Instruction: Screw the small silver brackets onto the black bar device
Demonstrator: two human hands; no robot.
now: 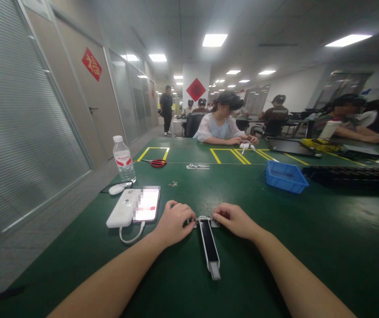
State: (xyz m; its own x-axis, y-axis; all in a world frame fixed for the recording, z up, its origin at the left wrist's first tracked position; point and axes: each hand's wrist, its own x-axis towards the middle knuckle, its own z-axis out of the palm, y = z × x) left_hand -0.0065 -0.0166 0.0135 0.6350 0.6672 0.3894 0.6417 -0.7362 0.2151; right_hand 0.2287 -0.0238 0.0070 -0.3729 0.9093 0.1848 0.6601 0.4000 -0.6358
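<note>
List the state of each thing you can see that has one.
Water bottle: upright, capped
Phone: screen lit, cable plugged in
Door: shut
Ceiling lights: on
Blue bin: upright, open-topped
Long device: lying flat
Left hand and right hand: pinching at the device's far end

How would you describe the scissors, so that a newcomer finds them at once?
On the green table, look left, beyond the phone. Right of the water bottle, by a yellow tape outline, lie the scissors. Their red loop handles distinguish them from the silvery strips farther right.
</note>
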